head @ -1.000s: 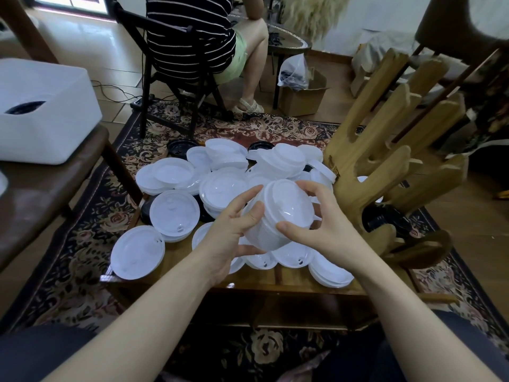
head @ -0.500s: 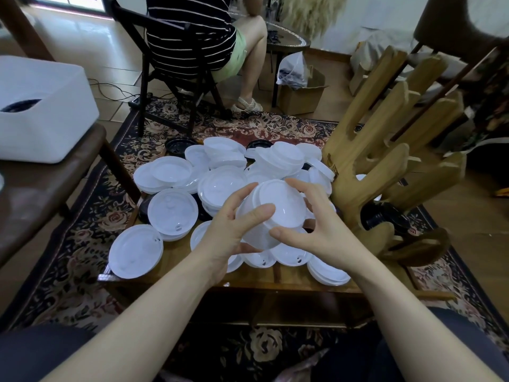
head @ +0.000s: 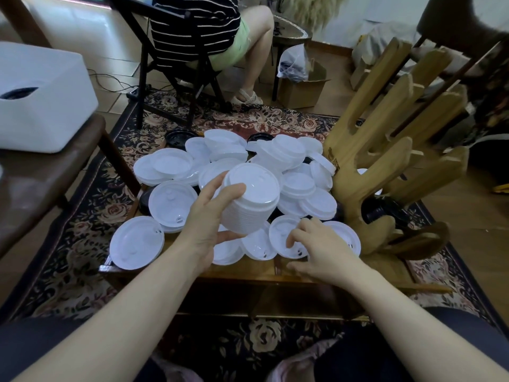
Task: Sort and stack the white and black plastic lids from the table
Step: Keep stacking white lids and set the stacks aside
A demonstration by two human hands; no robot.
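Observation:
My left hand [head: 208, 219] grips a tall stack of white lids [head: 249, 198], held tilted above the low wooden table [head: 248, 271]. My right hand [head: 319, 245] hovers low over a single white lid [head: 285, 238] near the table's front edge, fingers curled loosely and touching or nearly touching it. Many loose white lids [head: 170, 201] cover the table in overlapping piles. A few black lids [head: 177, 136] show at the far side and under the white ones [head: 144, 198].
A carved wooden rack [head: 380, 161] stands on the table's right. A dark bench with a white box [head: 35, 97] is at left. A person sits on a black chair [head: 176, 64] beyond the table. A cardboard box [head: 301, 86] sits on the floor.
My right hand has let go of the stack and dropped down to a single lid at the table's front. My left hand now holds the stack alone.

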